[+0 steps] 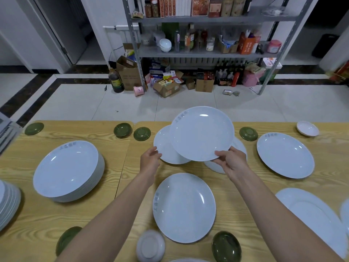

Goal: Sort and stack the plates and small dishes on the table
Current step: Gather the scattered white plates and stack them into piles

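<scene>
Wooden table [113, 146]: two tops pushed together, carrying everything listed below.

Stack of plates [66, 168]: white, many high, at the left.

Oval platter [309, 220]: white, at the near right, partly out of view.

Near plate [184, 208]: single, flat on the table between the forearms.

Right plate [285, 155]: single, flat.

Held plate [202, 133]: white, raised and tilted over the far middle of the table. It overlaps the left lower plate [164, 148] and a second lower plate [240, 146], which is mostly hidden.

Right hand [232, 160]: thumb on top of the held plate's near rim, fingers underneath, pinching it.

Left hand [150, 160]: fingers loosely curled at the near rim of the left lower plate. Whether they grip it cannot be told.

Green dishes, e.g. [248, 133]: scattered along the far and near edges.

White dish [307, 128]: at the far right.

Upturned white dish [150, 245]: at the near edge.

Risk: a wide plate is carried by one rim pinch and could tip out and chip the plates below. Sliding the lower plate out could rock the plates it touches. A sweeping forearm could knock the near-edge dishes off.
</scene>
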`<action>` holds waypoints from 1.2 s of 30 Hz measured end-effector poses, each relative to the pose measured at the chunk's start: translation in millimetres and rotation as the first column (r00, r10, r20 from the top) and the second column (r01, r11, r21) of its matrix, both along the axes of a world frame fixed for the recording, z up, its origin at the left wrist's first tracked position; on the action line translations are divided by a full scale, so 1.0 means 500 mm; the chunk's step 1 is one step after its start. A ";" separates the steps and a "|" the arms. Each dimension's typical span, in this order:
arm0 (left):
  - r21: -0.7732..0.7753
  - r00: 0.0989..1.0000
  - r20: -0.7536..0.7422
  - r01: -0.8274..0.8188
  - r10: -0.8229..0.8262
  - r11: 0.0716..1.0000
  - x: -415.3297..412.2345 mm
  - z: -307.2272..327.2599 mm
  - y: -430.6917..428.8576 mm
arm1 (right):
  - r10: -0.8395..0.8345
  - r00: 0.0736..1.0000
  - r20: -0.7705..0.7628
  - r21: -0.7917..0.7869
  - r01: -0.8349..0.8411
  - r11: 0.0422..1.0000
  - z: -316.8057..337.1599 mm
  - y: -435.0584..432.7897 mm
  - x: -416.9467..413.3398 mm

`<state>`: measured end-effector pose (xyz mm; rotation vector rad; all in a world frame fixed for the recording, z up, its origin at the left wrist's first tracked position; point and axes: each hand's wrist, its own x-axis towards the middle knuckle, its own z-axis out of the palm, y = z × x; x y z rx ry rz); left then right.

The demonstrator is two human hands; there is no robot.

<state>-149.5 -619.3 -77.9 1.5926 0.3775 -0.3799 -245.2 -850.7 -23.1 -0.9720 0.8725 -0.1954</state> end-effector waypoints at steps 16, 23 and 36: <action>0.930 0.623 -0.203 0.363 -0.755 0.049 0.078 -0.129 -0.022 | -0.115 0.993 -0.037 0.008 0.116 0.993 -0.073 -0.045 0.070; 0.671 0.944 0.001 0.244 -0.329 0.700 0.106 -0.161 -0.059 | -0.092 0.991 -0.094 0.008 0.093 0.996 -0.107 -0.037 0.093; -0.178 0.953 -0.236 -0.236 0.191 0.955 0.098 -0.143 -0.048 | -0.002 0.998 -0.055 0.045 0.005 0.999 -0.097 -0.002 0.098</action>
